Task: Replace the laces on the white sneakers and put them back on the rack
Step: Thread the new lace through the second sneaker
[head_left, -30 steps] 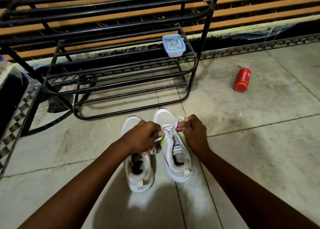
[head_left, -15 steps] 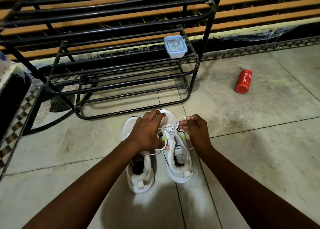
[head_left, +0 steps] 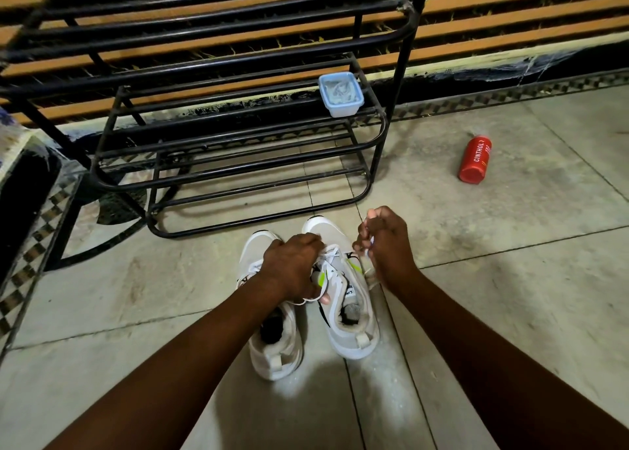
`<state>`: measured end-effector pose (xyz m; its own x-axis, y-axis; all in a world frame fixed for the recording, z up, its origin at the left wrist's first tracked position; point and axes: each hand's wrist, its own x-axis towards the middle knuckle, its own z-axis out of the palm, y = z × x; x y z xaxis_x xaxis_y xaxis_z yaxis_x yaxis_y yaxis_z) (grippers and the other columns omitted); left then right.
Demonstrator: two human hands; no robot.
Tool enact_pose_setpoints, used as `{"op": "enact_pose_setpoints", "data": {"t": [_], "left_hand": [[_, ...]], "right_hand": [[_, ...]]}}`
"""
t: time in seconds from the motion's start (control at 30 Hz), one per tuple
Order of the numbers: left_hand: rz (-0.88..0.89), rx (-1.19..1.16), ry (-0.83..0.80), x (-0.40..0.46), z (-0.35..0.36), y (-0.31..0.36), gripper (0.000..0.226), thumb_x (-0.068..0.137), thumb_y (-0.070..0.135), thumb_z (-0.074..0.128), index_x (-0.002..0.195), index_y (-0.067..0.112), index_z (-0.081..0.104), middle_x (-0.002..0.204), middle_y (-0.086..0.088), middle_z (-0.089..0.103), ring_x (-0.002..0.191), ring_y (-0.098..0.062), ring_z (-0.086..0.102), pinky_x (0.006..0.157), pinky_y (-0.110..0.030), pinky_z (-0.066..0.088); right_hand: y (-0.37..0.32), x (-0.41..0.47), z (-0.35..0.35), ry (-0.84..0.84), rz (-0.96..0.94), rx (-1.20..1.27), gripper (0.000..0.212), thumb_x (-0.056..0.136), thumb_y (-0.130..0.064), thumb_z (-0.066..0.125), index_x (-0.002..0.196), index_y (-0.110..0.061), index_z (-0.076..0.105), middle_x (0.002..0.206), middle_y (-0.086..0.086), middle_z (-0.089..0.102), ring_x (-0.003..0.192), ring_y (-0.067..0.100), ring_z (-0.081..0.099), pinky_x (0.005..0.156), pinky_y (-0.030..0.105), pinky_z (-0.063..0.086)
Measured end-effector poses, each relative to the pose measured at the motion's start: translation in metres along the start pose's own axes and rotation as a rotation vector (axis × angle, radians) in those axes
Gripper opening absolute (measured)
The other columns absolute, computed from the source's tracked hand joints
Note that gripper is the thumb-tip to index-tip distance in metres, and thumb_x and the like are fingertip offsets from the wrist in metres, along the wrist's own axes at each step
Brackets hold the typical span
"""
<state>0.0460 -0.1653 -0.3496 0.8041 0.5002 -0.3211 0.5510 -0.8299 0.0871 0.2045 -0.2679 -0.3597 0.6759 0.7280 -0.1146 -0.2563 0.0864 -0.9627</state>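
Two bare forearms reach forward from the bottom edge over pale stone floor tiles (head_left: 510,279), matte, scuffed, with thin dark joints. Nearest lie the heels of two white sneakers, side by side, toes pointing away toward the rack. Left sneaker (head_left: 272,347): soft fabric upper, padded collar, dark inside, pull tab at the heel. Right sneaker (head_left: 354,317): same build, with a yellow-green streak on the side and a small printed tongue label; it sits slightly farther forward than its mate, the two just beside each other. The left hand (head_left: 292,266) rests over the laced front of the shoes, fingers curled, gripping a loop of white lace (head_left: 332,255) that trails out under the palm. The right hand (head_left: 384,242) hovers just right of the right sneaker's toe, fingers curled and pinching another stretch of the lace, which hangs down below the wrist. Beyond the toes stands a black metal shoe rack (head_left: 238,174), round tubular bars, curved corners, several open tiers. On its middle tier, right end, sits a small translucent plastic box (head_left: 341,95) with a pale blue rim. Well to the right, a red cylindrical bottle (head_left: 474,160) lies on its side on the tiles, white lettering along it. Farthest back runs a wall of horizontal orange slats (head_left: 510,10).
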Motion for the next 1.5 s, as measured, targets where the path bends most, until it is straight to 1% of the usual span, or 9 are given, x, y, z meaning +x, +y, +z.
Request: {"op": "enact_pose_setpoints", "data": {"t": [0.1, 0.27, 0.47, 0.6, 0.73, 0.93, 1.1, 1.3, 1.5], "left_hand": [[0.006, 0.021, 0.0, 0.002, 0.0, 0.001, 0.099, 0.071, 0.059, 0.079, 0.155, 0.026, 0.037, 0.164, 0.006, 0.031, 0.15, -0.017, 0.032, 0.117, -0.043, 0.033], [0.021, 0.066, -0.012, 0.003, -0.004, 0.004, 0.094, 0.07, 0.06, 0.08, 0.148, 0.022, 0.043, 0.152, 0.004, 0.043, 0.142, -0.021, 0.041, 0.111, -0.044, 0.034], [0.015, 0.095, -0.036, 0.003, -0.007, 0.008, 0.096, 0.07, 0.06, 0.08, 0.148, 0.021, 0.041, 0.149, 0.004, 0.044, 0.139, -0.022, 0.042, 0.111, -0.045, 0.033], [0.022, 0.068, -0.051, 0.007, -0.01, 0.007, 0.094, 0.069, 0.058, 0.083, 0.146, 0.022, 0.044, 0.15, 0.002, 0.046, 0.138, -0.023, 0.043, 0.11, -0.044, 0.035], [0.058, -0.051, -0.142, 0.007, -0.016, -0.006, 0.099, 0.073, 0.037, 0.087, 0.156, 0.022, 0.036, 0.164, 0.002, 0.033, 0.15, -0.02, 0.032, 0.118, -0.037, 0.032], [0.094, -0.708, 0.066, 0.011, -0.036, 0.011, 0.073, 0.07, -0.007, 0.074, 0.132, 0.032, 0.064, 0.132, 0.007, 0.065, 0.12, -0.02, 0.064, 0.091, -0.035, 0.058], [0.053, -1.347, 0.224, 0.015, -0.058, 0.047, 0.024, 0.079, -0.005, 0.083, 0.101, 0.006, 0.078, 0.079, 0.002, 0.073, 0.072, -0.009, 0.065, 0.07, -0.022, 0.054], [-0.36, -1.63, 0.27, 0.025, -0.064, 0.041, 0.007, 0.09, 0.014, 0.076, 0.091, 0.019, 0.08, 0.081, 0.007, 0.072, 0.084, -0.013, 0.058, 0.077, -0.033, 0.043], [-0.635, -1.761, 0.304, 0.04, -0.049, 0.025, 0.016, 0.093, 0.009, 0.068, 0.108, 0.009, 0.074, 0.08, -0.002, 0.062, 0.061, -0.012, 0.043, 0.048, -0.023, 0.035]], "right_hand": [[-0.028, 0.017, -0.022, -0.1, -0.356, -0.566, 0.017, 0.101, -0.018, 0.056, 0.087, -0.011, 0.048, 0.066, 0.006, 0.054, 0.052, 0.014, 0.045, 0.053, 0.027, 0.038], [-0.018, 0.018, -0.041, -0.803, -0.481, -1.574, 0.018, 0.092, -0.021, 0.057, 0.105, -0.015, 0.067, 0.09, 0.008, 0.066, 0.092, 0.028, 0.061, 0.073, 0.036, 0.051], [-0.022, 0.004, -0.031, -0.24, -0.727, -1.271, 0.014, 0.074, -0.008, 0.066, 0.077, -0.02, 0.073, 0.069, -0.009, 0.059, 0.08, 0.021, 0.048, 0.072, 0.034, 0.032], [-0.021, -0.014, -0.026, -0.205, -0.543, -1.238, 0.018, 0.085, -0.026, 0.057, 0.074, -0.021, 0.07, 0.071, -0.009, 0.064, 0.08, 0.015, 0.06, 0.08, 0.039, 0.041], [-0.037, -0.019, -0.027, -0.153, -0.294, -0.828, 0.018, 0.089, -0.021, 0.068, 0.072, -0.017, 0.07, 0.057, -0.014, 0.061, 0.055, 0.012, 0.067, 0.06, 0.031, 0.052], [-0.068, -0.02, -0.016, -0.12, -0.2, -0.533, 0.015, 0.087, -0.009, 0.074, 0.074, -0.015, 0.069, 0.058, -0.003, 0.061, 0.046, 0.011, 0.056, 0.052, 0.026, 0.043], [-0.086, -0.017, -0.018, -0.083, -0.211, -0.295, 0.009, 0.09, -0.003, 0.072, 0.086, -0.002, 0.065, 0.064, 0.017, 0.06, 0.04, 0.014, 0.043, 0.044, 0.021, 0.036], [-0.054, -0.019, -0.042, -0.1, -0.157, -0.387, 0.012, 0.093, -0.006, 0.068, 0.083, -0.01, 0.074, 0.064, 0.005, 0.064, 0.049, 0.01, 0.043, 0.047, 0.02, 0.035], [-0.008, -0.016, -0.07, -0.187, -0.101, -0.801, 0.018, 0.095, -0.015, 0.068, 0.08, -0.019, 0.077, 0.067, -0.007, 0.072, 0.071, 0.019, 0.069, 0.072, 0.034, 0.052]]}}
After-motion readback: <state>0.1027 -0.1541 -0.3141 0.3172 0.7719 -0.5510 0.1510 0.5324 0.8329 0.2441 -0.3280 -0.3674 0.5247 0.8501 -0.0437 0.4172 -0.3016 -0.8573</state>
